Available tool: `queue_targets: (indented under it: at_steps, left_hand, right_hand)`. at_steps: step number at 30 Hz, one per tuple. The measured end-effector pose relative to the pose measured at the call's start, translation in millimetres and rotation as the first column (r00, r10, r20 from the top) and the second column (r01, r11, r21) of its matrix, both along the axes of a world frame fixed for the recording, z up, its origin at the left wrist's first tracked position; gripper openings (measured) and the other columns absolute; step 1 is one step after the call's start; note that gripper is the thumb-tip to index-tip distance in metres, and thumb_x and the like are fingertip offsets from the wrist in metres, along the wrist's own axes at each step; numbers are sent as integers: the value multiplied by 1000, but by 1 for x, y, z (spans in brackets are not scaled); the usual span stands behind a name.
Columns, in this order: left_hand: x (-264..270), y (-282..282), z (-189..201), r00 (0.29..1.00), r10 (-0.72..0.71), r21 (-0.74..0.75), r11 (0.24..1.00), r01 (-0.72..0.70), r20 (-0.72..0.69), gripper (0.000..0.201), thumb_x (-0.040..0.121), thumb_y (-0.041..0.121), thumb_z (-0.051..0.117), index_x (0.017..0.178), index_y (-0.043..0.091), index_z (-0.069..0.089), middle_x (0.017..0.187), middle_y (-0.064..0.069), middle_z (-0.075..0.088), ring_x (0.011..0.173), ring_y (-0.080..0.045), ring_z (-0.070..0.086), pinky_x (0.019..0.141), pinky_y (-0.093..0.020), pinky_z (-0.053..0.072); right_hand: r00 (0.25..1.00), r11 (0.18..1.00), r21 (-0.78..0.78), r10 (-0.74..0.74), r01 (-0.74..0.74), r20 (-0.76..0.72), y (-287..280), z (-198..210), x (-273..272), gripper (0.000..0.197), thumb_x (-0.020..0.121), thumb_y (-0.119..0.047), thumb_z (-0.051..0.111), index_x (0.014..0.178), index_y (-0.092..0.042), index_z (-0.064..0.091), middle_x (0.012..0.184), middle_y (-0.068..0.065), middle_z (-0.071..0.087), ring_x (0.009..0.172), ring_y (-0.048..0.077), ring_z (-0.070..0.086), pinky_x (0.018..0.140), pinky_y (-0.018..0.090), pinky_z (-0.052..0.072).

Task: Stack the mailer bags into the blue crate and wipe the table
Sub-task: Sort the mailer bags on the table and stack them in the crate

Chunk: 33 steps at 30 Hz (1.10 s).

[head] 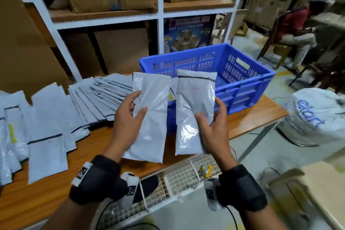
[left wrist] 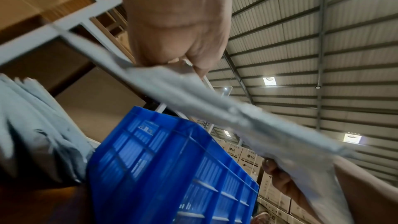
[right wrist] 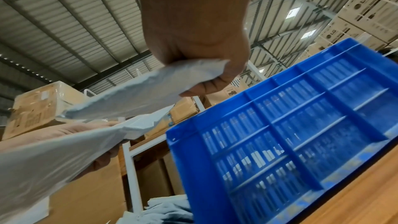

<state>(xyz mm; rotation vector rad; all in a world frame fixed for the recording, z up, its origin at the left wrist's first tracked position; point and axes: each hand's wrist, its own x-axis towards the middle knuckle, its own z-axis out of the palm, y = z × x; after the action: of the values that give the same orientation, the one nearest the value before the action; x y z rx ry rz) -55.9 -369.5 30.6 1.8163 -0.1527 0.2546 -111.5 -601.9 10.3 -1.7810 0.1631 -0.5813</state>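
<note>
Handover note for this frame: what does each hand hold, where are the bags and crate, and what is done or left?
Left hand grips one mailer bag; right hand grips another bag. Both bags are held up in front of the blue crate, not yet inside.
Many bags lie spread across the left part of the table.
Done: crate contents are mostly hidden by the held bags.
Left: drop these two in, stack the rest, wipe the table. No cloth in view.

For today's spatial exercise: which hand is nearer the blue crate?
Right. The right hand holds its mailer bag just in front of the blue crate; the left hand, with its own bag, is further left.
</note>
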Motion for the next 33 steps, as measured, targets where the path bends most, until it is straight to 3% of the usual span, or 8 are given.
queue_targets:
  at_steps: [3,10,15,20,23,27,30,33]
  left_hand:
    - [10,-27,7,1000,1,26,1000,-1,3,45,92,21,66,129,44,54,131,16,58,121,-5,55,97,-38,53]
    - [53,-56,21,997,46,83,995,-52,68,41,90,12,68,125,32,59,122,13,60,106,5,57,87,-18,51]
    - [101,-68,31,988,28,93,995,-42,149,43,88,1,66,121,28,63,124,11,63,115,-4,58,101,-29,48]
    - [140,-77,41,976,57,141,986,-89,212,41,90,-1,60,120,25,69,113,8,69,103,4,60,91,-14,45]
    - [159,-78,43,983,88,96,990,-105,164,34,90,2,62,114,24,72,111,10,71,105,-2,64,94,-20,48]
    - [172,-79,47,996,63,161,984,-73,64,22,92,13,64,106,28,73,105,24,67,101,10,61,90,-11,46]
    - [180,-77,51,992,31,200,980,-5,-124,34,95,4,51,112,26,71,101,17,67,88,9,61,78,-6,44]
    - [188,-78,63,977,-4,346,935,79,-213,47,90,-6,44,122,17,68,116,11,63,103,-4,57,81,-12,41]
  right_hand:
    - [1000,1000,-8,-29,29,-6,-31,5,8,62,86,-25,73,134,-36,36,116,-12,60,102,0,61,87,31,53]
    - [999,999,-7,-43,43,1,-76,11,57,67,83,-27,75,138,-33,37,114,-18,61,103,8,64,90,46,54]
    - [1000,999,-39,-14,15,20,-99,20,107,73,81,-24,75,140,-35,34,123,-21,58,107,9,64,92,48,54]
    - [998,993,-104,54,-56,-15,-114,32,158,77,82,-22,76,142,-41,31,113,-27,64,105,8,66,92,50,53]
    - [992,979,-159,121,-126,-37,-118,37,179,78,84,-23,76,145,-37,30,109,-46,57,107,1,63,93,46,53]
    - [983,964,-194,172,-181,-59,-126,38,200,74,85,-20,75,145,-36,33,109,-53,50,102,-10,60,91,31,51]
    - [978,946,-250,201,-208,-52,-137,37,216,66,85,-14,75,142,-30,44,125,-41,51,113,-12,55,97,15,44]
    - [969,923,-299,218,-242,-113,-150,31,227,49,86,-15,73,132,-27,59,119,-13,65,108,10,62,94,14,45]
